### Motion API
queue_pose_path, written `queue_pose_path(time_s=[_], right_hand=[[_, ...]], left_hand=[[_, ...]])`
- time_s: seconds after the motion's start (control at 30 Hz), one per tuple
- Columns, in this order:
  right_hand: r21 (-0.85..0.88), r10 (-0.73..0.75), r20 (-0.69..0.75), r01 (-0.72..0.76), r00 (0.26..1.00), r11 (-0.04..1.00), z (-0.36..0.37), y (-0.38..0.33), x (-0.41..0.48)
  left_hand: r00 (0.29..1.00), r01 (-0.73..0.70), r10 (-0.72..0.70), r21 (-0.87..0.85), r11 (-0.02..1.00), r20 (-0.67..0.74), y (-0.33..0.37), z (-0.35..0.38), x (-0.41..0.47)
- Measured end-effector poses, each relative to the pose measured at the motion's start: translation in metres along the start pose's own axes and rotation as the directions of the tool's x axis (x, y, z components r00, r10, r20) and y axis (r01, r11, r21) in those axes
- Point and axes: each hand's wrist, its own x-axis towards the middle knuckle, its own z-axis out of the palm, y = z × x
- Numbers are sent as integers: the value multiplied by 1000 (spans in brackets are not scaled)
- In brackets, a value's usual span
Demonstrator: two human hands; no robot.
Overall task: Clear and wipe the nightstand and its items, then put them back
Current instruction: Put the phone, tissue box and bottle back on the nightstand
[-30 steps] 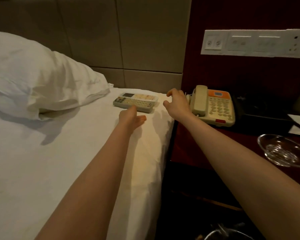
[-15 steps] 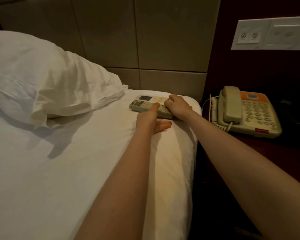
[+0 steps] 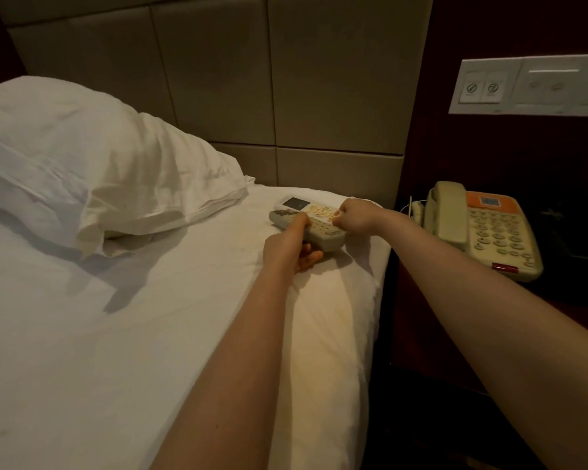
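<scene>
On the far right corner of the bed (image 3: 116, 334), white sheet, two remote controls side by side and touching.

Item 1: grey remote control (image 3: 323, 232), the nearer one, many small buttons. My left hand (image 3: 287, 245) grips it, thumb across the top and fingers curled under its near edge.

Item 2: white remote control (image 3: 301, 204), the farther one, dark display at its left end and orange buttons in the middle. My right hand (image 3: 355, 215) pinches its right end with fingers curled; I cannot tell whether it is off the sheet.

Item 3: beige corded telephone (image 3: 482, 232), orange panel, handset in its cradle, on the dark nightstand (image 3: 431, 320) just right of the bed.

Item 4: white pillow (image 3: 92, 164), far left, crumpled, against the padded headboard (image 3: 218, 79).

Item 5: white switch panel (image 3: 530, 84), on the dark wall above the telephone.
</scene>
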Motion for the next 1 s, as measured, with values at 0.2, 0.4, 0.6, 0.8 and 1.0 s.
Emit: queue_pose_path(time_s=[0.2,0.4,0.6,0.8,1.0], right_hand=[[-101,-39,-13,37,999,994,10,-9,-2],[-22,8,-8,-8,1000,1000,9,4,-18],[47,74,-49,-72,996,996,14,26,-67],[61,176,-249,-166,953,984,1,46,-124],[123,278,-348,-250,895,960,-22,63,-176]], left_hand=[[1000,-21,21,74,997,0,-3,0,0],[995,-98,98,87,991,3,-6,5,-5],[993,-114,110,123,986,46,-8,0,-34],[989,-141,121,292,946,88,-17,8,-69],[983,-107,59,283,953,171,-31,45,-107]])
